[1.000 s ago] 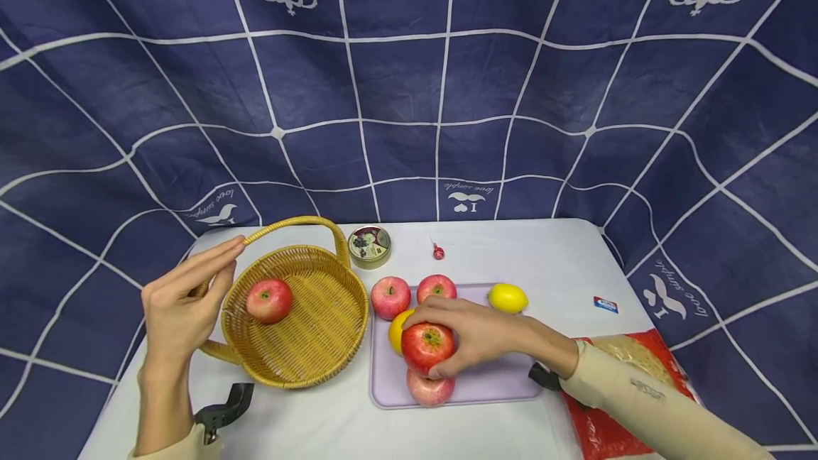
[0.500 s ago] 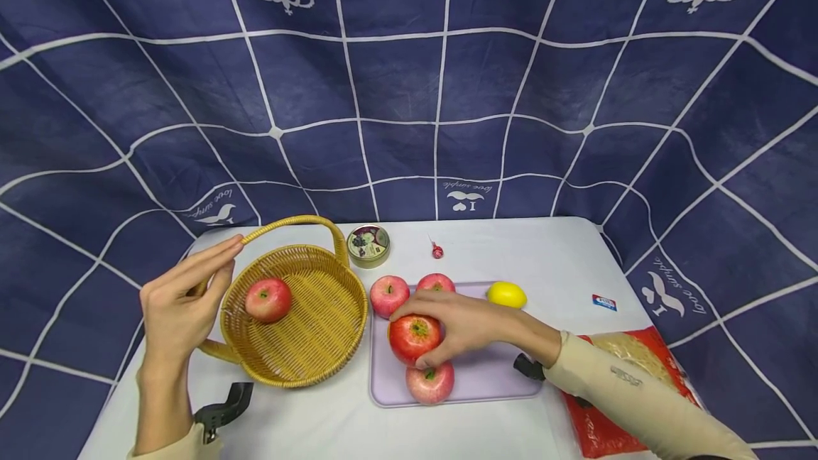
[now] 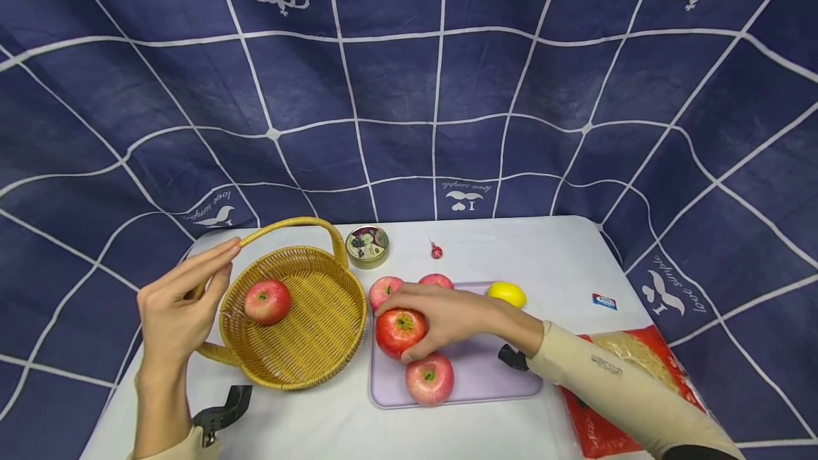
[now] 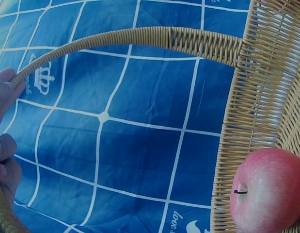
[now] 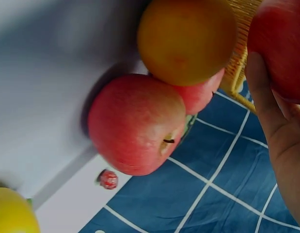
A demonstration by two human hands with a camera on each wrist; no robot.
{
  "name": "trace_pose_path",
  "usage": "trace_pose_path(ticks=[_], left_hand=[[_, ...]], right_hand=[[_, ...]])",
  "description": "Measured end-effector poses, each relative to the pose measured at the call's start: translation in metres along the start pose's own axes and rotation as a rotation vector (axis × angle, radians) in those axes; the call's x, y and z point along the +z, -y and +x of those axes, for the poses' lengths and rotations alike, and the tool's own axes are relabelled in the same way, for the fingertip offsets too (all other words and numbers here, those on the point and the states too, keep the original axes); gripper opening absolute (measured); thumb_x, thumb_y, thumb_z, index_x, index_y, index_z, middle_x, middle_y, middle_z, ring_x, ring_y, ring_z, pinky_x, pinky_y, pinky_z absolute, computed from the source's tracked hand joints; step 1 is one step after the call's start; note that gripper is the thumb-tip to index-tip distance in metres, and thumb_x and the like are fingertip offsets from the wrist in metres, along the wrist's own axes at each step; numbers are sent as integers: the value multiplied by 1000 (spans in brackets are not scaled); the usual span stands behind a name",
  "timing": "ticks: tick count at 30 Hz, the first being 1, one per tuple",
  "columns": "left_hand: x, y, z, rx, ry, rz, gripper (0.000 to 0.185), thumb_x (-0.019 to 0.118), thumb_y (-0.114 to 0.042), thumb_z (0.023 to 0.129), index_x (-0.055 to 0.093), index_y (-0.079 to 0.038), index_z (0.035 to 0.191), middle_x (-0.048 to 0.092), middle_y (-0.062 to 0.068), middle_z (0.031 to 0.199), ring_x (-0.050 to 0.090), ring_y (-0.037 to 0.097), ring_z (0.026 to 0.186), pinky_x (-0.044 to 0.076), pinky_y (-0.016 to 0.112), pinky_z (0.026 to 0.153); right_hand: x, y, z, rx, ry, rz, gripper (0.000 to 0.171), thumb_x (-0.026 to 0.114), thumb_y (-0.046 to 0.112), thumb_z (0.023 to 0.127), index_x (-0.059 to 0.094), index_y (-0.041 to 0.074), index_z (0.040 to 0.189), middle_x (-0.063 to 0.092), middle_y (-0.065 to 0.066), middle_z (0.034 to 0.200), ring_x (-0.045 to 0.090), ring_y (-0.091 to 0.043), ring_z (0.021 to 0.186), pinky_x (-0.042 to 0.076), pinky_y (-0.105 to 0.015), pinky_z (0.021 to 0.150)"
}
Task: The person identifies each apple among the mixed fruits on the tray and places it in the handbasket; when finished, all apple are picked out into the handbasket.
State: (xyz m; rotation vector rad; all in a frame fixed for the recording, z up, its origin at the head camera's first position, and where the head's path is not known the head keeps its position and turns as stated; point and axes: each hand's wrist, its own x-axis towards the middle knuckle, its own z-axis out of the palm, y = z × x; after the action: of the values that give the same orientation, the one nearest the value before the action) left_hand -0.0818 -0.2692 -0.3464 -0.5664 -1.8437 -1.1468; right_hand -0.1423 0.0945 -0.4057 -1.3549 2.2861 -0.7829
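Observation:
My right hand [image 3: 456, 314] grips a red apple [image 3: 399, 333] above the left part of a pale purple tray [image 3: 492, 378]. Below it, a pink apple [image 3: 429, 380] sits on the tray. Two more pink apples, one at the tray's back left corner [image 3: 383, 291] and one beside it [image 3: 437, 280], are partly covered by the hand. An orange [image 5: 186, 41] shows in the right wrist view but is hidden in the head view. My left hand [image 3: 175, 304] holds the handle [image 3: 300, 221] of a wicker basket [image 3: 319, 332], which contains one apple [image 3: 267, 302].
A lemon [image 3: 507, 294] lies at the tray's back edge. Behind stand a round tin [image 3: 367, 245] and a red lollipop [image 3: 437, 250]. To the right are a small blue and red packet [image 3: 603, 302] and a red bag [image 3: 603, 431] under the right forearm.
My right hand has carried the red apple left, toward the basket, uncovering more of the pink apple on the tray. The left hand and basket have stayed in place.

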Motion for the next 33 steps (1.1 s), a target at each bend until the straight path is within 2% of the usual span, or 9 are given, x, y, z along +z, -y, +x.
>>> trace_pose_path(ticks=[5,11,22,33], left_hand=[[0,0,0,2,-3,1,19,66,19,81,74,15,98,73,24,107,71,16,107,52,19,94],[0,0,0,5,-6,3,19,66,19,81,74,15,98,74,24,107,71,15,107,52,19,94],[0,0,-1,1,-3,0,19,66,19,81,74,15,98,73,24,107,71,15,107,51,18,94],[0,-1,-1,-2,0,-1,20,66,20,81,74,15,98,73,25,108,71,15,108,51,19,94]], right_hand=[[-3,3,11,-23,-21,-27,66,81,52,78,54,39,137,53,17,127,51,-1,113,51,-22,91],[-4,4,25,-44,-27,-39,63,80,54,77,54,44,133,53,22,124,52,2,109,51,-22,89],[-5,9,44,-79,-43,-82,66,79,55,79,53,38,137,55,22,124,50,3,111,46,-24,96],[-7,16,54,-104,-35,-66,66,79,56,79,54,35,138,54,22,118,51,5,107,46,-22,95]])
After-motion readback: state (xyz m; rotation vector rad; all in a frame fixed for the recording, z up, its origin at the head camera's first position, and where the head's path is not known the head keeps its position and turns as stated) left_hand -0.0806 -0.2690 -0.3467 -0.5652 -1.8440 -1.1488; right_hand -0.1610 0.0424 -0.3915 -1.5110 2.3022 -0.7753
